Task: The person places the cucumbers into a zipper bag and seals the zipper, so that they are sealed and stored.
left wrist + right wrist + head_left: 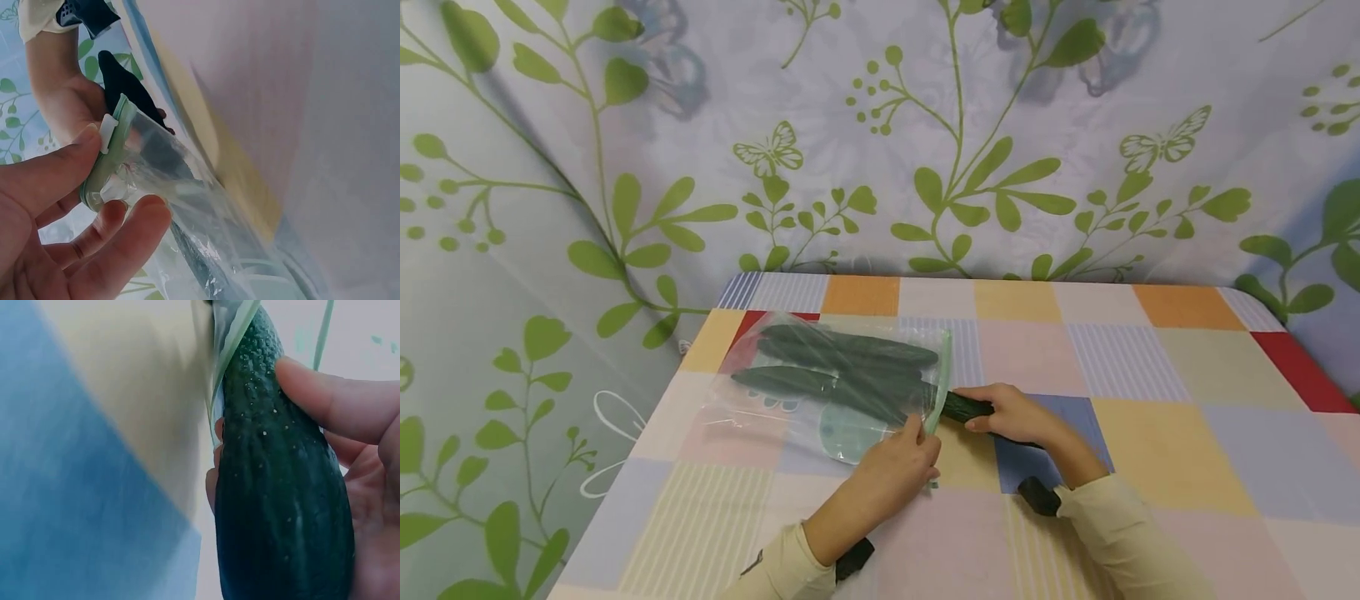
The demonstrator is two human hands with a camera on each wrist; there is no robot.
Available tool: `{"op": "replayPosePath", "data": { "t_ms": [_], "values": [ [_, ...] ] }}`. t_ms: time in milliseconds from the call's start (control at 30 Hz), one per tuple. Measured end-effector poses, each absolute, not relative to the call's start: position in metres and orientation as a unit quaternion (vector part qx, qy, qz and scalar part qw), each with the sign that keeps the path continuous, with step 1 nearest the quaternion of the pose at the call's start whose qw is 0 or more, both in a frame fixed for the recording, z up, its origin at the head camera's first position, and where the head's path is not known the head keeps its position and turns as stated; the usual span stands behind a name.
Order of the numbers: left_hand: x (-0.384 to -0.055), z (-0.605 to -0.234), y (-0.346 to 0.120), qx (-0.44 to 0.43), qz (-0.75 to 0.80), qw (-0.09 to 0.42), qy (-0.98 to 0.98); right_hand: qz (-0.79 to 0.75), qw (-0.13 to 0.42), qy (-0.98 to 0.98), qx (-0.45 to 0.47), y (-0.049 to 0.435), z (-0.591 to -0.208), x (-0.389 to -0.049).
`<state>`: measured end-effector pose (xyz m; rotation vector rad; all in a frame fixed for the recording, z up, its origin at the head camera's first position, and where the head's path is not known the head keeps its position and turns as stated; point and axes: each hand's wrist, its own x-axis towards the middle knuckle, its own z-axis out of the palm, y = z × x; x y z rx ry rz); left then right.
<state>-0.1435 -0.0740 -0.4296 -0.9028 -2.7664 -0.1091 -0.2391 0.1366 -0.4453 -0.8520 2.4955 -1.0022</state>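
A clear zip bag point(724, 398) with a green zip edge point(945, 367) lies on the table, its mouth facing right. Inside it, dark green cucumbers point(790, 379) lie side by side, seen through the plastic. My left hand point(897, 468) pinches the near end of the zip edge, by the white slider point(109, 133) in the left wrist view. My right hand point(1017, 414) grips another cucumber point(281, 469), thumb on one side and fingers on the other. That cucumber's far tip is inside the bag's mouth; its rear part sticks out under my right hand.
A patchwork-patterned cloth point(1150, 450) covers the table. Behind it hangs a curtain point(865, 150) printed with green leaves and butterflies. Black wrist devices point(1039, 496) are strapped at both sleeves.
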Motion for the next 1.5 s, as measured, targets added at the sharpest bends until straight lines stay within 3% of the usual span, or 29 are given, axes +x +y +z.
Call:
{"op": "replayPosePath", "data": {
  "t_ms": [333, 833, 1167, 1500],
  "values": [
    [-0.144, -0.429, -0.075, -0.322, -0.027, 0.161, -0.933, -0.38, 0.163, 0.859, -0.301, 0.109, -0.451, -0.249],
    [-0.146, -0.43, -0.076, -0.316, -0.025, 0.19, -0.929, -0.362, 0.124, 0.86, -0.337, 0.066, -0.447, -0.266],
    [-0.145, -0.422, -0.075, -0.309, -0.054, 0.152, -0.937, -0.36, 0.123, 0.862, -0.334, 0.034, -0.45, -0.272],
    [-0.148, -0.42, -0.082, -0.309, -0.063, 0.224, -0.922, -0.366, 0.088, 0.86, -0.344, 0.01, -0.447, -0.275]
  ]
}}
